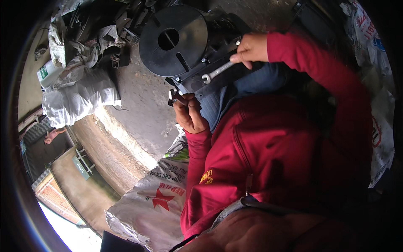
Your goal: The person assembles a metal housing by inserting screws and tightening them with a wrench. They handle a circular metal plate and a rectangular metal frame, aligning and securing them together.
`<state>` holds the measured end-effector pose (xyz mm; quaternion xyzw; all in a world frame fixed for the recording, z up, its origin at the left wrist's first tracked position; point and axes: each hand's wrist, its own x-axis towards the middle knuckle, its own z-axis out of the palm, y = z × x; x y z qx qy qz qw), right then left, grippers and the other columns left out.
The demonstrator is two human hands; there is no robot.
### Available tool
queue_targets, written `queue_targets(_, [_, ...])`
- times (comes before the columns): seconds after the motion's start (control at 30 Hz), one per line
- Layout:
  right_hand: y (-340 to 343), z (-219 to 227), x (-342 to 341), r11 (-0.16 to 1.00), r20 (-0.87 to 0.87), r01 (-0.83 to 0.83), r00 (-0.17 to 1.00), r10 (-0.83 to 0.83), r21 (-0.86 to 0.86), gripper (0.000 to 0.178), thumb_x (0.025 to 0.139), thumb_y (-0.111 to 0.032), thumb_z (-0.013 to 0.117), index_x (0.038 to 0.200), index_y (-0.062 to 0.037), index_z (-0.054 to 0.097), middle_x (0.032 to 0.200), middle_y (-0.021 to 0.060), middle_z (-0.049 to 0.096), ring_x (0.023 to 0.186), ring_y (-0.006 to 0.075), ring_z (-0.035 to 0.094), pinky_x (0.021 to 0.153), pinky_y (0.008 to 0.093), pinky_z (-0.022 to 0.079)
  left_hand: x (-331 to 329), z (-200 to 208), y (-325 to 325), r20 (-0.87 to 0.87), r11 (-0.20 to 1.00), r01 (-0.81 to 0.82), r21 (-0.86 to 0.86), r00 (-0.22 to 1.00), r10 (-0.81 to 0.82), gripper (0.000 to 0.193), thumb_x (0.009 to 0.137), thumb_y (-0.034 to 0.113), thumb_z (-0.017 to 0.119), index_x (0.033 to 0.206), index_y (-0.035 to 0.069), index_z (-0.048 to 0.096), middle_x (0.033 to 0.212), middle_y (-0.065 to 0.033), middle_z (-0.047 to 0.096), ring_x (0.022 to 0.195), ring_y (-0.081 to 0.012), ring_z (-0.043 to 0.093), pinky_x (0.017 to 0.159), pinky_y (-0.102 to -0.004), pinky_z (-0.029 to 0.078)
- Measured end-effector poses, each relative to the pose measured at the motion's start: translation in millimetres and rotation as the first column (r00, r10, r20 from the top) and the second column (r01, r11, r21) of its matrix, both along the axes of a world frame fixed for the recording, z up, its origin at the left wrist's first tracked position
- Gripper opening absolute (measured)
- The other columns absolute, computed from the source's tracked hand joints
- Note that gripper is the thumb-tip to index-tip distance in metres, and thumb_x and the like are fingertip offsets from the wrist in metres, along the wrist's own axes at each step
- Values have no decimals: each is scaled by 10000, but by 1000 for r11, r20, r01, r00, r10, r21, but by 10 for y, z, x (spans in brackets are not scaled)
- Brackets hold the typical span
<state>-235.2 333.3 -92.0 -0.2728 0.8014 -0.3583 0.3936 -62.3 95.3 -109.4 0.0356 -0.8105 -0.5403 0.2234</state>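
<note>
My right hand (251,48) is closed around one end of a silver open-end wrench (219,72). The wrench's free jaw points left, over a dark metal frame (205,86). In the closed fingers of my left hand (191,115) is a small metal piece with a bright forked end (172,95); its exact kind is unclear. That piece is close to the frame's near left corner, and whether they touch cannot be told. A large black round plate (184,40) with a centre hole and slots lies on the frame. Several bolts (204,60) show along the frame.
White sacks (79,98) and a white jug (49,74) lie at the left. Dark metal parts (126,21) are piled at the back left. A printed sack (147,206) is beside my left arm, and more sacks (380,113) line the right.
</note>
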Motion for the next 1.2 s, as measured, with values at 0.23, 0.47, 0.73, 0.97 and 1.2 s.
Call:
queue_targets(0.23, [-117,-306,549,980,437,78,899,9,-181,541,969,-511,530,726,-52,683,510,-35,417,470,81,382,466,277,332,53,-272,-72,176,984,102,145,976,-127,211,842,114,763,982,17,639,861,-28,594,714,-95,539,660,-234,432])
queue_targets(0.47, [-265,-384,540,792,759,561,618,-206,-241,583,963,-485,556,1374,-77,493,1263,64,604,1055,129,601,743,228,489,235,-548,-339,278,763,97,639,895,-347,212,932,201,681,796,66,593,624,24,568,538,-39,475,514,-205,339])
queue_targets(0.73, [-750,-595,408,600,908,786,349,-231,-149,528,936,-496,581,1222,-53,544,1268,108,624,1143,182,615,680,238,472,277,-597,-669,524,773,287,566,598,-606,180,894,219,723,927,44,694,748,73,604,674,-27,506,613,-208,393])
queue_targets(0.97, [-848,-731,531,481,920,866,290,-265,-134,473,931,-427,608,1281,-163,431,1201,155,645,1100,215,647,626,221,448,304,-386,-727,672,884,430,185,601,-433,405,813,337,800,1034,10,708,801,-34,683,729,-82,588,690,-262,480])
queue_targets(1.2, [-985,-374,659,390,939,920,164,-303,-35,568,930,-409,615,1222,69,523,1222,154,637,1098,227,648,716,264,532,216,-231,-954,304,954,159,255,923,-235,175,894,183,726,965,25,696,745,9,647,701,-41,553,648,-220,455])
